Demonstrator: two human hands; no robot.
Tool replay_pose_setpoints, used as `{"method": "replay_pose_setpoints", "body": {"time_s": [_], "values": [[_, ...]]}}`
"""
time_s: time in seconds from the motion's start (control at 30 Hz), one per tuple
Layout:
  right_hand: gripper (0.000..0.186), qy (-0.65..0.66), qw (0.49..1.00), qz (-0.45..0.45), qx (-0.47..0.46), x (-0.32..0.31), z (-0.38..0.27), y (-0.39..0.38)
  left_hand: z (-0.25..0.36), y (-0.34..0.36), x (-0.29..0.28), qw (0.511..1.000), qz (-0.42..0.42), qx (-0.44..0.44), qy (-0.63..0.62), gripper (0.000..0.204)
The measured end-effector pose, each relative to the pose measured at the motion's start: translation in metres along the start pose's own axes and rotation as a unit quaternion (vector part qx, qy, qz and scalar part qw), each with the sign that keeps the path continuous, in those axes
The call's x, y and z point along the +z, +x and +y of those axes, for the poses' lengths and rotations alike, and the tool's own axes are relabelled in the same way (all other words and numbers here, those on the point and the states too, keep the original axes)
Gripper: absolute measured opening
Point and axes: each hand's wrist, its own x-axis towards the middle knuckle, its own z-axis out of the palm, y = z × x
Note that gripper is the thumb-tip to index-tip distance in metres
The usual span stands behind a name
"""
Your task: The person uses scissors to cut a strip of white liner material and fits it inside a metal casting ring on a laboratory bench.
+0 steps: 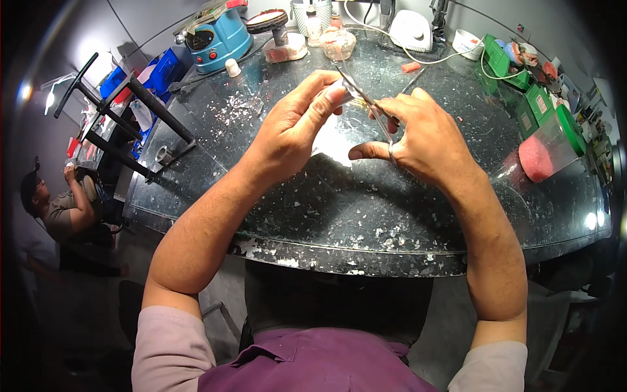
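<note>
Steel scissors (366,98) cross at a small pale piece (352,89) above a scuffed black worktop (313,209).
Your left hand (297,124) pinches the piece between thumb and fingers; your right hand (428,134) grasps the scissors' handles.

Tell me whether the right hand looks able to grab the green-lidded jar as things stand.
Probably not yet: the right hand is holding scissors. The way itself looks free, with nothing seen standing between that hand and the green-lidded jar.
</note>
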Motion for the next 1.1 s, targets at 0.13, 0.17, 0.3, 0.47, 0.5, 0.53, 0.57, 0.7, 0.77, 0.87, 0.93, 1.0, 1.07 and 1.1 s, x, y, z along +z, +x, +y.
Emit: {"method": "replay_pose_setpoints", "body": {"time_s": [0.13, 0.17, 0.3, 0.47, 0.5, 0.53, 0.57, 0.7, 0.77, 0.87, 0.93, 1.0, 1.07, 1.1], "values": [[0.063, 0.014, 1.0, 0.014, -0.01, 0.0, 0.003, 0.001, 0.002, 0.001, -0.003, 0.999, 0.01, -0.005, -0.041, 0.033], [0.061, 0.02, 1.0, 0.014, -0.009, 0.0, 0.003, 0.001, 0.002, 0.002, -0.005, 0.998, 0.0, -0.014, -0.064, 0.032], [0.05, 0.031, 0.999, 0.025, -0.017, 0.004, 0.007, 0.001, 0.003, 0.002, -0.007, 0.992, 0.011, -0.051, -0.115, 0.032], [0.056, 0.031, 0.999, -0.033, -0.002, 0.001, 0.004, 0.005, -0.001, 0.003, -0.014, 0.993, 0.007, -0.063, -0.101, 0.034], [0.056, 0.03, 0.999, -0.033, -0.003, 0.001, 0.004, 0.005, -0.001, 0.003, -0.015, 0.99, 0.017, -0.078, -0.113, 0.035], [0.056, 0.035, 0.999, -0.039, -0.008, 0.001, 0.005, 0.005, -0.002, 0.004, -0.017, 0.99, 0.017, -0.076, -0.114, 0.035], [0.056, 0.039, 0.998, -0.045, -0.013, 0.001, 0.005, 0.005, -0.003, 0.005, -0.021, 0.992, -0.006, -0.079, -0.1, 0.038], [0.058, 0.067, 0.996, -0.063, 0.02, 0.0, 0.002, 0.004, 0.01, 0.007, -0.019, 0.992, 0.009, -0.088, -0.087, 0.028], [0.061, 0.099, 0.985, -0.116, 0.079, -0.001, -0.003, 0.006, -0.001, 0.008, -0.007, 0.998, 0.057, -0.009, -0.033, 0.023], [0.065, 0.16, 0.975, -0.124, 0.086, 0.001, -0.003, 0.006, -0.002, 0.008, -0.01, 0.997, 0.069, 0.036, -0.02, 0.029], [0.069, 0.188, 0.977, -0.085, 0.047, 0.008, -0.001, 0.004, -0.004, 0.009, -0.011, 0.996, 0.071, 0.059, -0.012, 0.028], [0.073, 0.229, 0.966, -0.106, 0.057, 0.009, -0.002, 0.004, -0.006, 0.009, -0.01, 0.996, 0.067, 0.054, -0.013, 0.029], [0.075, 0.244, 0.959, -0.123, 0.075, 0.006, 0.0, 0.005, -0.006, 0.009, -0.01, 0.997, 0.062, 0.048, -0.014, 0.029], [0.077, 0.225, 0.964, -0.126, 0.067, 0.006, 0.001, 0.005, -0.005, 0.008, -0.009, 0.997, 0.062, 0.051, -0.019, 0.029]]}}
